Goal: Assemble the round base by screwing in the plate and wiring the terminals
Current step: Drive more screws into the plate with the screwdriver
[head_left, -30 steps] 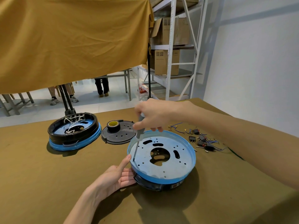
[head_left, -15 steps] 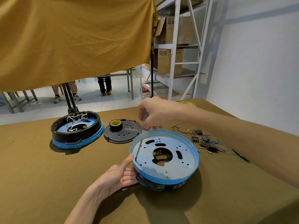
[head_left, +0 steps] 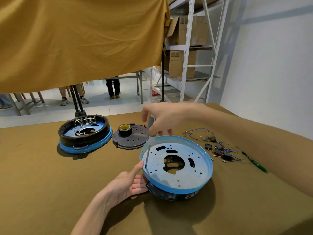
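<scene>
Head view, only 1 view. Round base [head_left: 176, 168] at centre of the olive surface [head_left: 42, 175], blue rim up, metal plate [head_left: 179, 170] seated inside it. Right hand [head_left: 162, 119] above the base's far-left rim, fingers curled round a grey screwdriver [head_left: 149, 141]; shaft slanting down, tip at a hole near the plate's left edge. Left hand [head_left: 128, 182] against the base's near-left side, fingers mostly straight and resting on the black wall, index finger raised beside the tip, nothing gripped. Screw itself too small to make out.

Left of the base: a second wired base [head_left: 84, 133], well apart. Between the 2: black perforated cover [head_left: 130, 138] with a tape roll [head_left: 125, 129] on it. Right of the base: loose blue wires and black terminals [head_left: 218, 148], plus a green pen-like tool [head_left: 256, 164].

Step judged: driving a plate screw. To do well: bring shaft closer to upright over the hole, push down while turning, brace base with left hand against spinning, keep index finger off the tip in case of slip. Wiring not yet begun on this base.

Writing: small red-and-white label [head_left: 191, 196] on the base's near wall, unreadable. Print on shelf cartons behind the base too blurred to read.
</scene>
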Motion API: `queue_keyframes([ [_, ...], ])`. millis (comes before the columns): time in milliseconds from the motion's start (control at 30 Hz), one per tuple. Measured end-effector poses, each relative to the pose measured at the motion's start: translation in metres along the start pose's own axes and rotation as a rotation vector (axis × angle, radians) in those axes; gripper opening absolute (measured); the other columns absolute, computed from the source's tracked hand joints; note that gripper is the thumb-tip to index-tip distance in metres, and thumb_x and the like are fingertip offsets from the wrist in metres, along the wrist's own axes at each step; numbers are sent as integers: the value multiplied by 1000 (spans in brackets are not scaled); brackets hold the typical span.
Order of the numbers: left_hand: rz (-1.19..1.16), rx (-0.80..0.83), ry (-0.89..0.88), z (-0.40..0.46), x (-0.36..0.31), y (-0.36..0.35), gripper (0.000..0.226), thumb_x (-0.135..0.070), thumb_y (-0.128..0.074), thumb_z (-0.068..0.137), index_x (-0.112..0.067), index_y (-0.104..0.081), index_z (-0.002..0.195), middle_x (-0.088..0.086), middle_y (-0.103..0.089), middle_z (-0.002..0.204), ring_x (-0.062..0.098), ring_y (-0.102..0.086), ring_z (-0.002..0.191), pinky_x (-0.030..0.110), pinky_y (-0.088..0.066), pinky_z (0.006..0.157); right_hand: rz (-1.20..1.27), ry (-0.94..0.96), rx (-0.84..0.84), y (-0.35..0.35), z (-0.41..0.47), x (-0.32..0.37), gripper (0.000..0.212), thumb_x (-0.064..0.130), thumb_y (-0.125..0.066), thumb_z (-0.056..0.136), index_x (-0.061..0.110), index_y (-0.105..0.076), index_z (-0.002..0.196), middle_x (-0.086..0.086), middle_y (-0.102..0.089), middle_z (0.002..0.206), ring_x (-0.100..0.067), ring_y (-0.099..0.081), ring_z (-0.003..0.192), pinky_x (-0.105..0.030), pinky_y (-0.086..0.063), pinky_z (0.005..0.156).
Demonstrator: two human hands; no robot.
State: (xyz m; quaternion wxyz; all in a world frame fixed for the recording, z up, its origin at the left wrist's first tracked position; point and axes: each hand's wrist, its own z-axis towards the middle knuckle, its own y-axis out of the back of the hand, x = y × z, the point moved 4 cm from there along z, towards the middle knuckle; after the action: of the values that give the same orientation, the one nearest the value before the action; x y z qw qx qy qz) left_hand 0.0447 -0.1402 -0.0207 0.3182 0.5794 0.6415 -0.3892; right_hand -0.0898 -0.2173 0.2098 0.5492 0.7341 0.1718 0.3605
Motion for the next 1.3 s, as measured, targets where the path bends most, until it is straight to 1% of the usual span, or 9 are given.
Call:
queue_keyframes([
  [167, -1, -8, 6, 0, 0, -1, 96, -65, -76, 59, 5, -60, 123, 21, -77, 107, 31, -77, 99, 33, -64, 71, -138, 19, -135, -4, 4, 3, 35, 45, -59, 100, 14, -51, 113, -6, -73, 74, -17, -69, 48, -24, -52, 40],
  [300, -1, -3, 4, 1, 0, 1, 98, -66, -76, 60, 6, -59, 124, 22, -77, 108, 31, -77, 101, 33, -64, 74, -62, 41, -23, -2, 3, 4, 31, 23, -67, 94, 17, -50, 120, -4, -72, 78, -9, -68, 49, -20, -49, 41],
  [433, -1, -3, 5, 1, 0, 1, 98, -66, -76, 60, 5, -59, 125, 22, -77, 109, 31, -77, 101, 35, -65, 76, -177, 25, -102, -4, 6, 5, 35, 44, -60, 99, 13, -56, 114, -6, -73, 70, -18, -71, 51, -22, -50, 40],
  [567, -1, -5, 11, 2, 1, 1, 98, -66, -77, 59, 5, -59, 124, 22, -77, 108, 32, -77, 100, 35, -65, 76, -46, 38, -16, -2, 0, 4, 30, 22, -69, 94, 15, -52, 118, -8, -73, 84, -16, -73, 58, -22, -50, 42],
  [700, -11, -8, 9, 2, 1, 1, 101, -66, -78, 56, 6, -59, 124, 23, -77, 108, 32, -77, 100, 34, -65, 73, -156, 26, -97, -5, 1, 4, 35, 44, -61, 99, 12, -53, 112, -7, -73, 79, -12, -69, 48, -21, -49, 40],
  [833, -5, -16, 9, 3, 1, 1, 101, -67, -78, 55, 6, -59, 123, 22, -77, 107, 31, -77, 99, 33, -64, 72, -107, 45, -4, -1, -3, 3, 25, 25, -68, 96, 13, -54, 113, -6, -74, 73, -12, -69, 48, -20, -50, 43],
  [967, -16, -25, 17, 3, 1, 1, 98, -66, -77, 57, 5, -60, 122, 22, -77, 106, 32, -77, 98, 34, -65, 72, -184, 35, -43, -2, 0, 3, 33, 44, -61, 100, 11, -57, 105, -10, -73, 72, -17, -70, 48, -21, -49, 41],
  [1100, -20, -21, 20, 5, 2, 3, 93, -65, -75, 64, 5, -60, 122, 23, -77, 106, 32, -77, 99, 33, -64, 72, -93, 41, 81, 4, -6, -1, 27, 28, -72, 94, 17, -52, 108, -7, -72, 75, -17, -71, 52, -24, -53, 46],
  [1300, -17, -23, 30, 2, 1, 1, 89, -64, -74, 65, 4, -61, 121, 21, -78, 105, 30, -77, 98, 33, -64, 70, -198, 41, 21, 1, 0, 5, 36, 39, -68, 96, 6, -60, 103, -9, -73, 69, -14, -63, 43, -21, -47, 41],
])
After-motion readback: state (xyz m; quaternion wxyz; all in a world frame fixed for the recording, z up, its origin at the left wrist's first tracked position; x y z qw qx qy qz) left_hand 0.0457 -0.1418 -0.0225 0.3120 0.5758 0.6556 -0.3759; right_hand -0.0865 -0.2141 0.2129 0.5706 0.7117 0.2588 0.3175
